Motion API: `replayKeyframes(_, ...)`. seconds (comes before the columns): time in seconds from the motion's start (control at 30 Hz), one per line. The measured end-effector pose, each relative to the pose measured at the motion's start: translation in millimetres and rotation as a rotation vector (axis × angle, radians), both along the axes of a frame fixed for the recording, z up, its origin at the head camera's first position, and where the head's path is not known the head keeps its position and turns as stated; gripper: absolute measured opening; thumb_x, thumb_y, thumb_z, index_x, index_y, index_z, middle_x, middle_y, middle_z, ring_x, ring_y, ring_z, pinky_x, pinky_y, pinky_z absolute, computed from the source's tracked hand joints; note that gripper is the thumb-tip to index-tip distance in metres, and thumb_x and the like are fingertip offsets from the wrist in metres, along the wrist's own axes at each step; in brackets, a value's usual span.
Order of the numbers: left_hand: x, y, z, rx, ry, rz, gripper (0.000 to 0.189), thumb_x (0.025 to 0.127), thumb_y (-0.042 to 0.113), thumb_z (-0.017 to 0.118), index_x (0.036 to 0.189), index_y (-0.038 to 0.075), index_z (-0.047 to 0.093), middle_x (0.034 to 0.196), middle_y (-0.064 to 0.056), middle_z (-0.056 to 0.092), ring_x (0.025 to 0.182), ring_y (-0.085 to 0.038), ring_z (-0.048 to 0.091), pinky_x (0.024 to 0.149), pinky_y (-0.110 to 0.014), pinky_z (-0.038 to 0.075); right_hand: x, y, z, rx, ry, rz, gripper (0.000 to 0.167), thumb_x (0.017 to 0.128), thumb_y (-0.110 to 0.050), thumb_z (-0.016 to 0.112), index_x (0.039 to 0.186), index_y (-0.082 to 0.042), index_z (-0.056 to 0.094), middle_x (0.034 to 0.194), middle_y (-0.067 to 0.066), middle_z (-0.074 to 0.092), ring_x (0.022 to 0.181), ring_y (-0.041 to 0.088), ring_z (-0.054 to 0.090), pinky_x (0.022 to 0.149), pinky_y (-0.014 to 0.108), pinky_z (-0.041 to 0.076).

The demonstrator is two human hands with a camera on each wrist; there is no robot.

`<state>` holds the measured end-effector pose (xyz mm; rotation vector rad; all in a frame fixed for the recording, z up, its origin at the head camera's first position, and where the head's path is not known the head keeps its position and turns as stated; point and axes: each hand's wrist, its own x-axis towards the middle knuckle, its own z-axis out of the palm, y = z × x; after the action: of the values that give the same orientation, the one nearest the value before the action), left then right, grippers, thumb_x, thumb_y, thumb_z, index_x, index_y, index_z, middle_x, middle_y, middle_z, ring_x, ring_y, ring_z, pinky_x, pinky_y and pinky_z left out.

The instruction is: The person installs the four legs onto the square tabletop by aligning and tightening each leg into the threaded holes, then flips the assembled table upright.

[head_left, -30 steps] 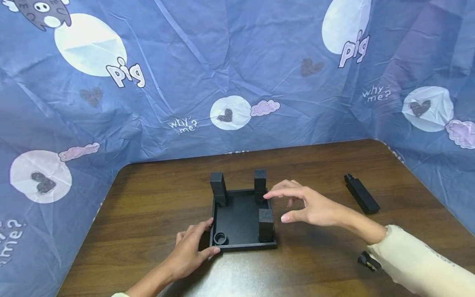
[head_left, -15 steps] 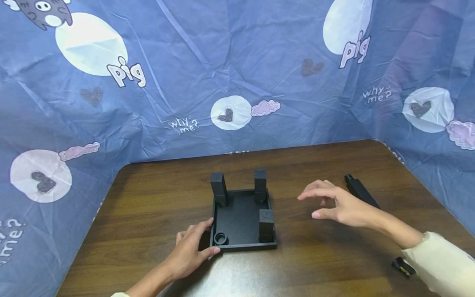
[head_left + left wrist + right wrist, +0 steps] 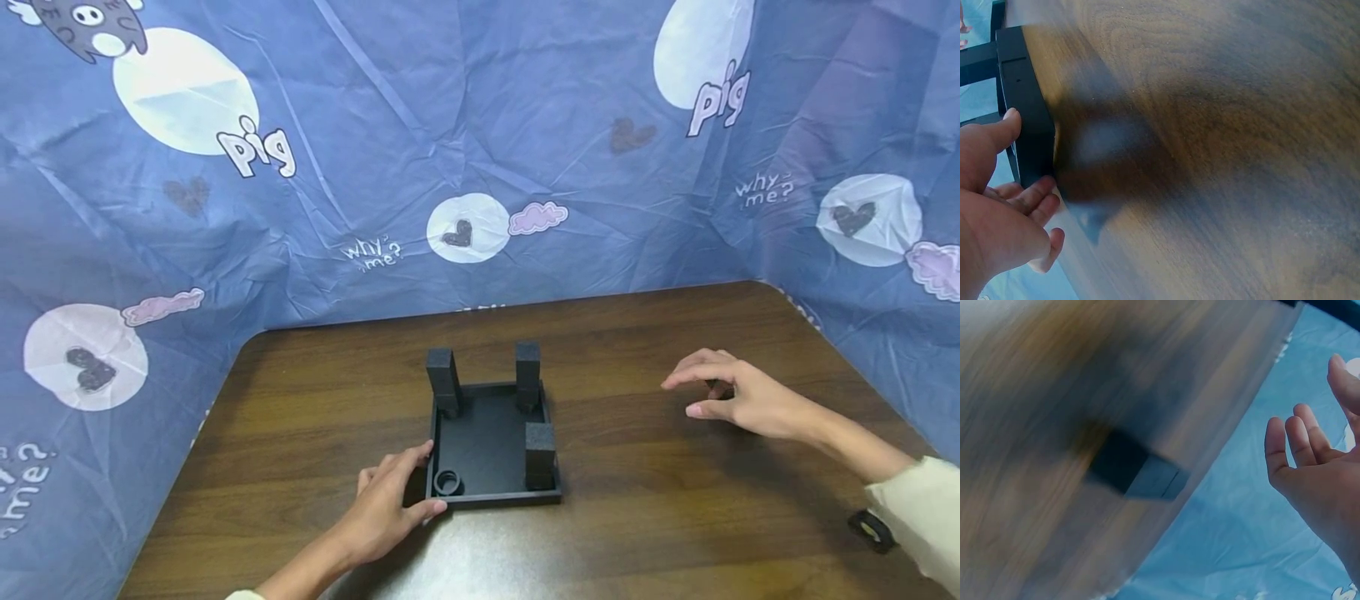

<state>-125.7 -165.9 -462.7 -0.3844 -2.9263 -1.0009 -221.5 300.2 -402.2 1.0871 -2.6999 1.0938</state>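
A shallow black tray [image 3: 487,450] lies on the wooden table, with square black posts upright at three corners: back-left post [image 3: 442,379], back-right post [image 3: 528,375] and front-right post [image 3: 539,454]. The front-left corner bears a round black socket [image 3: 447,482]. My left hand [image 3: 386,500] holds that corner, thumb on the front edge and fingers along the left side. Over the right of the table hovers my right hand [image 3: 738,396], fingers loosely bent, nothing in them. A loose black post [image 3: 1138,465] lies on the table near it in the right wrist view, mostly hidden by the hand in the head view.
A small black object [image 3: 872,531] with a yellowish part sits beside the right sleeve [image 3: 918,508]. A blue printed cloth [image 3: 480,150] hangs behind the wooden table [image 3: 337,392] and along its sides.
My right hand has moved right, away from the back-right post to over the loose post, which it now covers. The left hand and tray stay put.
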Motion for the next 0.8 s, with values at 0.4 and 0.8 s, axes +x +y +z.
replayKeyframes(0.4,0.5,-0.6,1.2,0.006,-0.025,-0.003,0.071,0.078,0.026,0.082,0.139,0.008,0.05,0.122,-0.005,0.063,0.117,-0.022,0.051,0.091,-0.047,0.027,-8.9,45,-17.2,0.052,0.048,-0.102,0.041,0.075,0.003,0.078,0.11,-0.017,0.071,0.108,0.001,0.06,0.088,0.003,0.045,0.063,0.027,0.041)
replayKeyframes(0.8,0.0,-0.8,-0.1,0.011,-0.007,-0.003,0.07,0.078,0.022,0.082,0.138,0.006,0.051,0.12,-0.005,0.064,0.115,-0.021,0.052,0.09,-0.045,0.028,-13.8,69,-23.5,0.135,0.173,-0.072,0.051,0.064,0.011,0.081,0.108,-0.012,0.072,0.102,-0.002,0.064,0.097,-0.001,0.049,0.074,0.021,0.043)
